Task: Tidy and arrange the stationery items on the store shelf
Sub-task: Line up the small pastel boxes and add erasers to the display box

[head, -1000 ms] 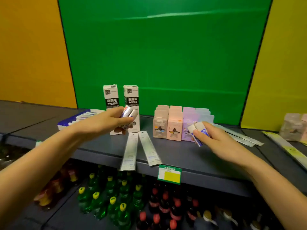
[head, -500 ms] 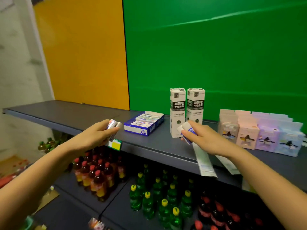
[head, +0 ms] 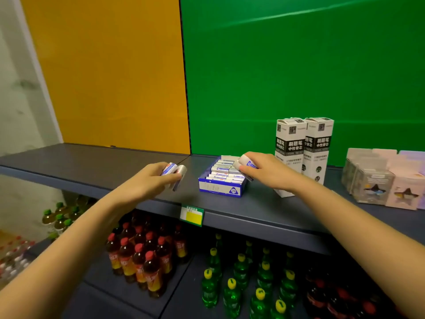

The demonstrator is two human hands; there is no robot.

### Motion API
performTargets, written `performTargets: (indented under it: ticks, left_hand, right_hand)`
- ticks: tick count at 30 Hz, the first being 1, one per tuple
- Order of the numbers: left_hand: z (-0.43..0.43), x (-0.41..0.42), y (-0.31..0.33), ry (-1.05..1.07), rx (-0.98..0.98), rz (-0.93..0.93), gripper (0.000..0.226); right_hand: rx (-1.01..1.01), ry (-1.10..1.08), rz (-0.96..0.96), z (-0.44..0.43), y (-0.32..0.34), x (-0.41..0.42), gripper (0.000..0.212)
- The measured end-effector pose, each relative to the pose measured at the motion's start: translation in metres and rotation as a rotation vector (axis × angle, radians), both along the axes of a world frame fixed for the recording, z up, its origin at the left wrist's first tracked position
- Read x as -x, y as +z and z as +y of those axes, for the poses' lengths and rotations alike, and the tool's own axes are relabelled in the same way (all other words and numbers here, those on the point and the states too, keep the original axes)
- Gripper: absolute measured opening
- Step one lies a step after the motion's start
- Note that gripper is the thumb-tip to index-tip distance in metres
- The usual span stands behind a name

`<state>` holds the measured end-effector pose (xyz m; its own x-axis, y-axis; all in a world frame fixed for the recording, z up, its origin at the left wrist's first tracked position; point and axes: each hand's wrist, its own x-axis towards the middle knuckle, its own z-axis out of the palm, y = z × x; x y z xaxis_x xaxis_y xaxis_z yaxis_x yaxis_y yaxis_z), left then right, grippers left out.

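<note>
The shelf (head: pixel 92 162) carries two tall white boxes (head: pixel 303 153) printed 刷题笔 中性替芯. Just left of them sits the blue eraser box (head: pixel 218 189) (its front wall reads 2B), near the shelf's front edge, long axis running front to back. The right grip (head: pixel 264 171) is curled round white erasers (head: pixel 247 163) directly over the box's back right corner, so it is the nearer. The left grip (head: pixel 147 180), holding several wrapped erasers (head: pixel 173 171), hovers just left of the box, apart from it.

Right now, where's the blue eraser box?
Head view, on the shelf: blue eraser box sits between the left hand and the tall white boxes, right hand over its right edge.
</note>
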<state>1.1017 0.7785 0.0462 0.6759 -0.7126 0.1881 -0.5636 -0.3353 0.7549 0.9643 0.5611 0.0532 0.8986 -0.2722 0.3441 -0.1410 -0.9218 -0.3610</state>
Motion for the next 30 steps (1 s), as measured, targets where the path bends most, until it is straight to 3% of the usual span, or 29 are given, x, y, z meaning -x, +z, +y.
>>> performTargets:
  ticks: [7, 22, 30]
  left_hand:
    - [-0.049, -0.047, 0.011, -0.112, 0.021, -0.117, 0.029]
    - [-0.138, -0.114, -0.002, -0.354, -0.108, -0.3, 0.025]
    - [-0.164, -0.125, -0.009, -0.538, -0.126, -0.491, 0.019]
  right_hand:
    - [0.033, -0.062, 0.017, -0.027, 0.006, -0.059, 0.03]
    - [0.081, -0.164, 0.058, -0.05, -0.012, -0.091, 0.029]
    - [0.191, -0.297, 0.167, -0.04, -0.021, -0.096, 0.024]
